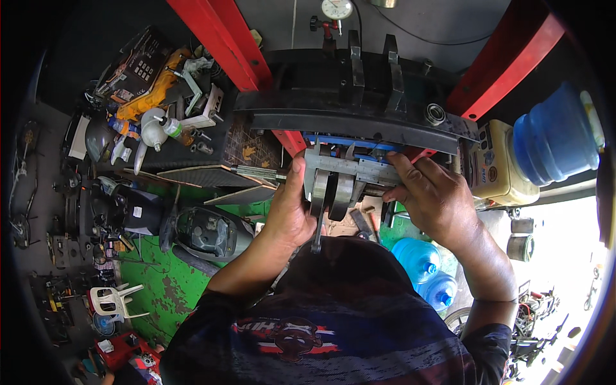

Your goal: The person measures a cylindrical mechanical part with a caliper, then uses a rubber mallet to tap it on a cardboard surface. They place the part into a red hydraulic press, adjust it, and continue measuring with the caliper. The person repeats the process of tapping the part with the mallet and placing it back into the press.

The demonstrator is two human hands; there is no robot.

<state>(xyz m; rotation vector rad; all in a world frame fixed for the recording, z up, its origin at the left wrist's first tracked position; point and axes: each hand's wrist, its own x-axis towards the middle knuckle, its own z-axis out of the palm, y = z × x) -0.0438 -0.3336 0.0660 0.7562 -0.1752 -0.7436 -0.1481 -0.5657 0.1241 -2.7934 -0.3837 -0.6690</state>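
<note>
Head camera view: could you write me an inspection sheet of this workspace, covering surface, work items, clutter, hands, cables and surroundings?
Surface: black steel beam, with a silver ring-shaped bearing on it.
Work items: silver metal caliper across a grey metal disc-and-shaft assembly.
Clutter: mixed tools and containers on the dark, stained tabletop at left, including a clear green-labelled bottle.
Hands: right hand grips the caliper's right part; left hand is at its left end, grip partly hidden.
Cables: thin black cable beyond the beam.
Surroundings: red steel posts, blue plastic water jug, worn green floor.
</note>
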